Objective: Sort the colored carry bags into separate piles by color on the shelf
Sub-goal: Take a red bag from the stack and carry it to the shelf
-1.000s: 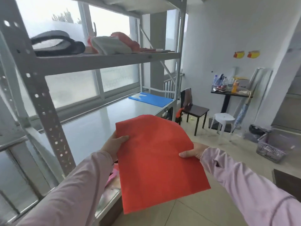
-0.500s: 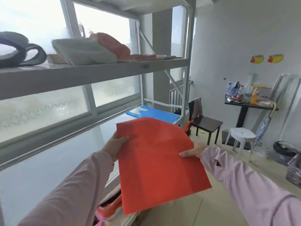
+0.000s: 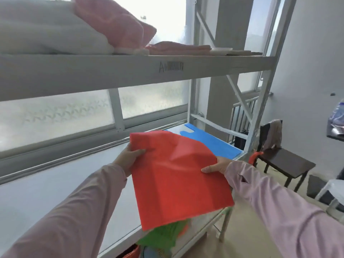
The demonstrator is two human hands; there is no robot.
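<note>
Fingers (image 3: 138, 152) of left hand (image 3: 128, 159) and right hand (image 3: 216, 166) pinch a creased red bag (image 3: 178, 183).

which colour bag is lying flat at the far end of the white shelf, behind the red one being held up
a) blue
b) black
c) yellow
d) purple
A: a blue bag lies flat at the far end of the shelf, partly hidden behind the red bag that the left hand and right hand hold by its side edges.
</note>
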